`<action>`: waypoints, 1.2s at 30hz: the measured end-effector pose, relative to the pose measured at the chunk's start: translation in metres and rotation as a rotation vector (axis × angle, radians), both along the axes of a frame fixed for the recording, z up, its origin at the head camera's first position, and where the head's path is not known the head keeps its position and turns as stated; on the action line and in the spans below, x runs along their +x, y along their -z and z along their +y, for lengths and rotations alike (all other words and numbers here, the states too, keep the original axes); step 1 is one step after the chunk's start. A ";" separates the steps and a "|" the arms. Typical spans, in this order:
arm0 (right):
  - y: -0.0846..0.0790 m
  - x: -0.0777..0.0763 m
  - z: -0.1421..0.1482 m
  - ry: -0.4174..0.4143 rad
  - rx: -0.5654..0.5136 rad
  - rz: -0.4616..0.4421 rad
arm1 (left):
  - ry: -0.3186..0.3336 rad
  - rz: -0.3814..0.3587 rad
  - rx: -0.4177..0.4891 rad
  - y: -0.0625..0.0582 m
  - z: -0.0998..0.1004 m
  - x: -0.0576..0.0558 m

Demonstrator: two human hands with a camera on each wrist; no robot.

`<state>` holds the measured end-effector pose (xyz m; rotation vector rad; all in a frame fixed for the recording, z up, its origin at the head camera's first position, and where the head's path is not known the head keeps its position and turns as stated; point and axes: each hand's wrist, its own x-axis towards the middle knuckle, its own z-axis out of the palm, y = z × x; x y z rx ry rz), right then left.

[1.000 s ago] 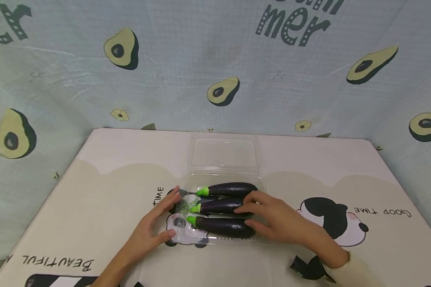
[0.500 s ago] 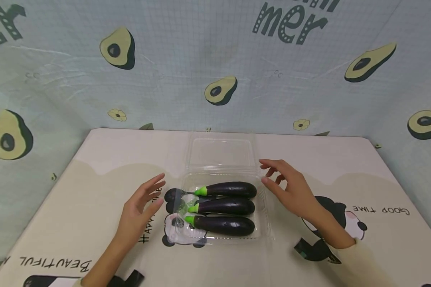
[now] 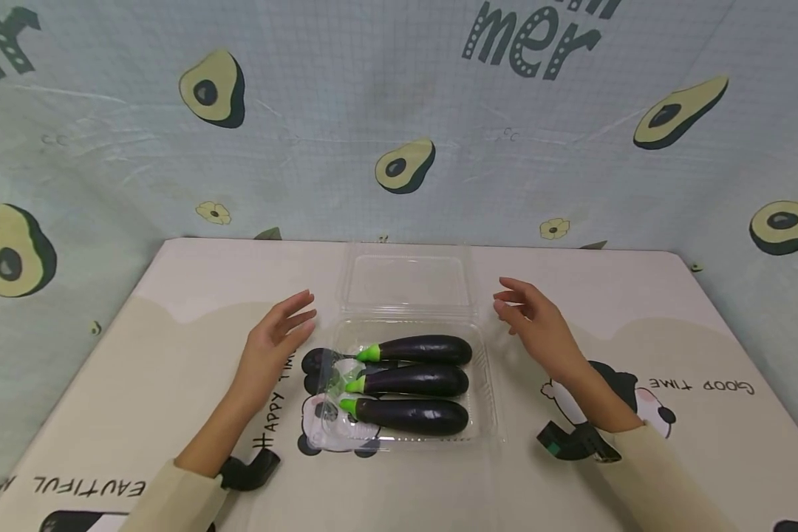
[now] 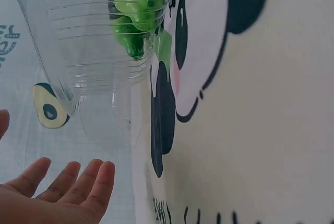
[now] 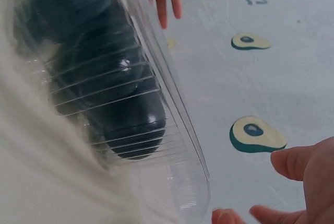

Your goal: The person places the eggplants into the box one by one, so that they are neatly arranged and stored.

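Three dark purple eggplants [image 3: 422, 380] with bright green stem ends lie side by side in a clear plastic clamshell container [image 3: 484, 403]. Its lid [image 3: 407, 284] is folded back, away from the person. My left hand [image 3: 275, 343] hovers to the left of the container, fingers extended and holding nothing. On the opposite side my right hand [image 3: 539, 325] hangs beside the lid hinge, fingers loosely bent around nothing. In the left wrist view the green stem ends [image 4: 136, 4] show through the ribbed plastic wall. The eggplants' rounded ends [image 5: 133, 125] face the right wrist camera.
The table is covered by a pale cloth [image 3: 193, 369] printed with cartoon animals and lettering. Behind it hangs a light curtain [image 3: 319, 133] with avocado prints. A black wrist camera mount [image 3: 249, 469] sits on the left wrist, another mount [image 3: 575, 442] on the right.
My right hand has let go of the eggplants and moved up and to the right. The left hand has drawn off the container's left side and moved farther back. The eggplants stay in place.
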<state>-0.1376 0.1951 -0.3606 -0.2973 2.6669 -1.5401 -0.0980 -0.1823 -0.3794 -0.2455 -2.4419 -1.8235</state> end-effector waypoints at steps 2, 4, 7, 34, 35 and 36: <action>0.001 -0.004 -0.001 0.010 -0.026 -0.075 | -0.003 -0.028 -0.003 0.000 0.002 -0.004; 0.002 -0.007 -0.002 0.014 -0.047 -0.140 | -0.004 -0.042 0.018 0.000 0.005 -0.008; 0.004 -0.012 -0.006 0.014 -0.068 -0.202 | 0.003 -0.044 0.063 0.001 0.008 -0.013; 0.005 -0.018 -0.019 0.018 -0.113 -0.242 | 0.104 -0.111 0.199 0.004 0.015 -0.032; 0.004 -0.018 -0.018 0.018 -0.123 -0.238 | 0.104 -0.107 0.195 0.004 0.015 -0.032; 0.003 -0.018 -0.018 0.020 -0.133 -0.236 | 0.104 -0.103 0.189 0.003 0.014 -0.032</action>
